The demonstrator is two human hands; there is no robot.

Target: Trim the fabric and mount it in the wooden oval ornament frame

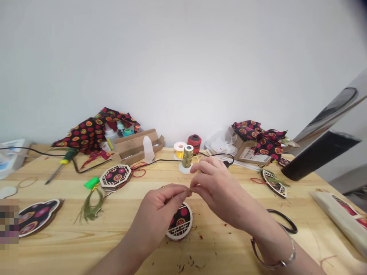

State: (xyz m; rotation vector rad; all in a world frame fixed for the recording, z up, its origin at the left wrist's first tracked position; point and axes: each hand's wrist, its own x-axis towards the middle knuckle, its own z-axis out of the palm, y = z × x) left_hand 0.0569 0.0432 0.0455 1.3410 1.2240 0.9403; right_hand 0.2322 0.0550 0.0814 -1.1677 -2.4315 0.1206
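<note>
Both hands meet near the middle of the view, fingertips almost touching. My left hand is closed, thumb and index finger pinched together on something too small to make out. My right hand is also closed at thumb and index finger, on something hidden between the fingertips, its other fingers curled above. Below them lies a round ornament with black patterned fabric and a pale lattice frame, partly covered by my left hand. Behind the hands stands an olive thread spool.
An octagonal ornament, a green tassel and a screwdriver lie left. A white bottle and red spool stand at the back. Right are a black cylinder and a black ring.
</note>
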